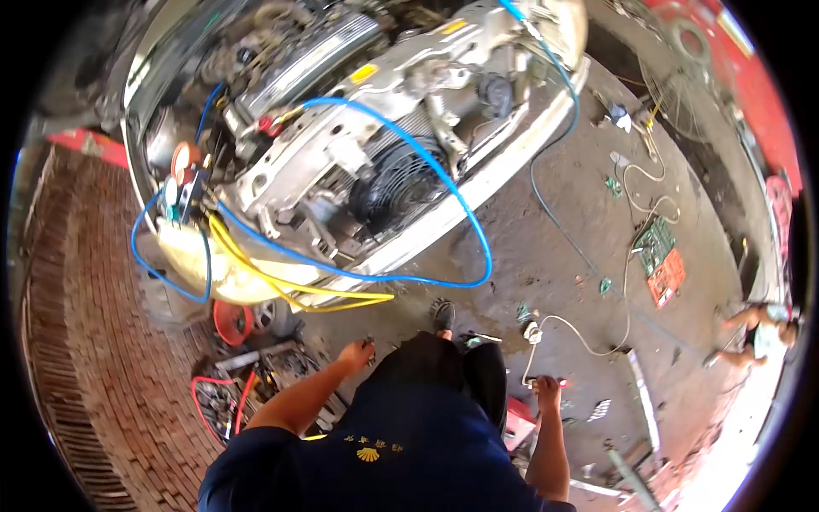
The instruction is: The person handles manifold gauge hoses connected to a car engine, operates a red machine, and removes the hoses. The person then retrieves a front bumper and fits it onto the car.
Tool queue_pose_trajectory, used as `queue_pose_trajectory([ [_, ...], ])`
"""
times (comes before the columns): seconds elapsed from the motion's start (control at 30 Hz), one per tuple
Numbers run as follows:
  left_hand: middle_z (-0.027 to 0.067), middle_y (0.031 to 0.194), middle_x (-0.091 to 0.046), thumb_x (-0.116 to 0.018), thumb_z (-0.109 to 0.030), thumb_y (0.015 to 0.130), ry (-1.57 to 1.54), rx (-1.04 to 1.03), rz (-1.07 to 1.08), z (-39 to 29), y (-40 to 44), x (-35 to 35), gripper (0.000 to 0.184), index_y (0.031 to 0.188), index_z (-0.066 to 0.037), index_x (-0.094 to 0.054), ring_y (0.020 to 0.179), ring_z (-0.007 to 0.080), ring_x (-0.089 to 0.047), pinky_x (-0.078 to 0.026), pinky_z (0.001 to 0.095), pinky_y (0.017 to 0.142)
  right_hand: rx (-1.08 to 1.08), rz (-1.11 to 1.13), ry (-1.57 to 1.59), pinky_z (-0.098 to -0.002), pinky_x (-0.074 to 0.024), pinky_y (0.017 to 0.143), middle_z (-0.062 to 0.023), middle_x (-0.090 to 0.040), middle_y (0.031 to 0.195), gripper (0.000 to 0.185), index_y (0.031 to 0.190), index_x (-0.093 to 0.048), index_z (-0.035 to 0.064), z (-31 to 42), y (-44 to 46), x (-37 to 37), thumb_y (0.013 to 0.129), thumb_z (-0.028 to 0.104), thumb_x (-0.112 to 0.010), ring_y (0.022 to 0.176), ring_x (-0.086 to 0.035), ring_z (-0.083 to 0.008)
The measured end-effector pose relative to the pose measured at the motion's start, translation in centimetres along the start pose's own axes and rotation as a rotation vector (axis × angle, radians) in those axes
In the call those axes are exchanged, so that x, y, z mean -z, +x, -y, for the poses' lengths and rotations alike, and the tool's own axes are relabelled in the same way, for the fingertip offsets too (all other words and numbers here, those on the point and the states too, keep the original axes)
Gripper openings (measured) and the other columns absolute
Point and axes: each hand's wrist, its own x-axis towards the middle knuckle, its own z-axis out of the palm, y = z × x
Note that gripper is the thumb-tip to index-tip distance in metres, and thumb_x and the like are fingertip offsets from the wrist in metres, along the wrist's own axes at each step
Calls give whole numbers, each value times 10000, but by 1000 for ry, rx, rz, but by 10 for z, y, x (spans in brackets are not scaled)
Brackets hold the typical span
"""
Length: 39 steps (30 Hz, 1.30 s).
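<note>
My left hand (357,357) hangs below the car's front bumper, fingers curled round a small dark object that I cannot make out. My right hand (547,392) is lower right, its fingers closed on something small with a red end, near the end of a pale hose (589,348). In front stands a car with its front end open, showing a black fan (408,183). A gauge set (183,175) sits at the car's left corner, with a blue hose (461,200) and a yellow hose (341,304) attached.
Tools and a red hose (198,401) lie at the lower left beside a red bowl (229,322). Green and orange tool cases (665,277) lie open on the right. A person (759,335) is at the far right. A red box (518,424) stands beside my legs.
</note>
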Motion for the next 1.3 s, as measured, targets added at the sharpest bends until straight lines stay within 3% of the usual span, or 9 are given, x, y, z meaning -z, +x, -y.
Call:
queue_pose_trajectory([
  [0.23, 216, 955, -747, -518, -345, 939, -214, -42, -65, 47, -7, -23, 382, 1022, -25, -707, 958, 373, -731, -553, 483, 830, 228, 70, -145, -281, -512, 658, -71, -716, 831, 276, 1047, -710, -41, 169, 51, -1, 987, 219, -641, 720, -632, -125],
  [0.3, 222, 1001, -746, -505, -347, 964, -13, 41, -143, 15, -47, -9, 388, 1051, -20, -695, 981, 384, -723, -552, 485, 843, 309, 148, -161, -271, -507, 673, -61, -716, 878, 274, 1096, -689, -23, 201, 76, -12, 1009, 234, -649, 757, -643, -125],
  [0.4, 231, 1048, -740, -503, -328, 984, 276, 2, -131, 80, -24, -54, 378, 1103, -12, -673, 1015, 390, -714, -553, 488, 860, 359, 282, -187, -273, -518, 726, -70, -715, 905, 290, 1097, -687, -31, 264, 96, -43, 1012, 245, -653, 805, -659, -133],
  [0.57, 255, 1029, -723, -537, -454, 1009, 79, 135, -126, 24, -80, -98, 460, 1051, -21, -688, 993, 433, -695, -543, 537, 867, 583, 508, -497, -306, -541, 768, -85, -728, 947, 285, 1112, -692, -18, 344, 144, -59, 1010, 245, -659, 838, -681, -168],
  [0.77, 218, 842, -738, -524, -563, 1004, -123, 447, -222, -153, -130, -96, 603, 919, 0, -724, 851, 403, -730, -562, 492, 799, 676, 568, -631, -335, -557, 814, -111, -749, 998, 268, 1136, -701, 8, 459, 172, -43, 1002, 238, -672, 895, -700, -184],
  [0.83, 189, 782, -738, -527, -526, 1021, -263, 392, -575, -163, -131, -110, 586, 898, 17, -709, 782, 362, -742, -571, 460, 764, 766, 531, -610, -339, -564, 839, -132, -757, 1032, 245, 1124, -695, -10, 488, 173, -54, 994, 197, -675, 929, -724, -215],
  [0.97, 174, 741, -716, -588, -394, 1037, -632, 257, -734, -198, -134, -103, 442, 914, 21, -677, 744, 309, -742, -555, 419, 706, 973, 639, -560, -351, -548, 880, -135, -741, 1078, 253, 1147, -687, -10, 557, 133, -97, 1029, 203, -620, 978, -710, -220],
  [1.17, 166, 798, -730, -593, -343, 1052, -775, 54, -758, -237, -119, -45, 409, 909, 35, -655, 738, 239, -710, -540, 370, 711, 1215, 881, -558, -395, -431, 1107, -171, -662, 1309, 310, 1290, -639, -8, 622, 74, -186, 1057, 166, -534, 1284, -602, -309],
  [1.3, 149, 803, -719, -598, -294, 1056, -986, -154, -780, -247, -109, -16, 352, 917, 25, -649, 757, 241, -697, -535, 380, 719, 1364, 919, -643, -417, -337, 1192, -195, -470, 1535, 441, 1460, -498, 8, 607, 73, -245, 1052, 170, -538, 1449, -433, -355],
])
